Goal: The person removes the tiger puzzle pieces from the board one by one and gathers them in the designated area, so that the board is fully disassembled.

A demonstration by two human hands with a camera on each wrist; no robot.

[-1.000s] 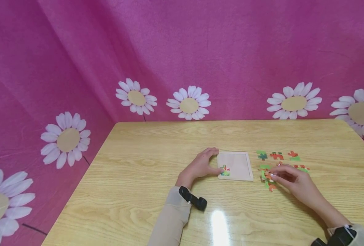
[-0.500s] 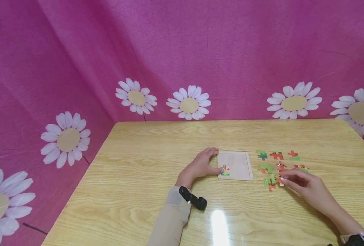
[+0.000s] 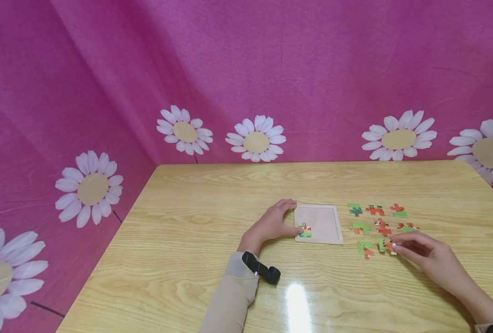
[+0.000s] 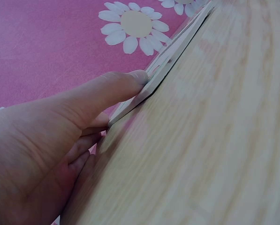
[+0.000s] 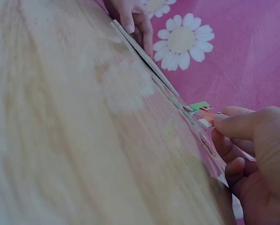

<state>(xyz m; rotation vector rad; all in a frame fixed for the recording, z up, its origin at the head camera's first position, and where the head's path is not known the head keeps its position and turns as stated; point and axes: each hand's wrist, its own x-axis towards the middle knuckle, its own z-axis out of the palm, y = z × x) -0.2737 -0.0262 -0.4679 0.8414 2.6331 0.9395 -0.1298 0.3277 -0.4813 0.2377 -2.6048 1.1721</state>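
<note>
My left hand (image 3: 270,224) holds the left side of a shallow square wooden puzzle tray (image 3: 323,221), its thumb over the rim in the left wrist view. One green and red jigsaw piece (image 3: 306,232) lies in the tray's near left corner, close to that thumb. Right of the tray, my right hand (image 3: 435,261) pinches an orange and green jigsaw piece (image 3: 387,246) between thumb and fingers. The right wrist view shows this piece (image 5: 204,112) raised at the fingertips. Beyond it lie several loose jigsaw pieces (image 3: 374,211) in rough rows.
A wooden table (image 3: 213,194) carries everything, with a bright light reflection (image 3: 298,307) near its front. A pink curtain (image 3: 313,74) with white daisies hangs behind and to the left. Black straps (image 3: 261,269) circle the wrists.
My right hand has moved rightward and slightly nearer with the pinched jigsaw piece, uncovering loose pieces that it hid before. My left hand and the tray have stayed in place.
</note>
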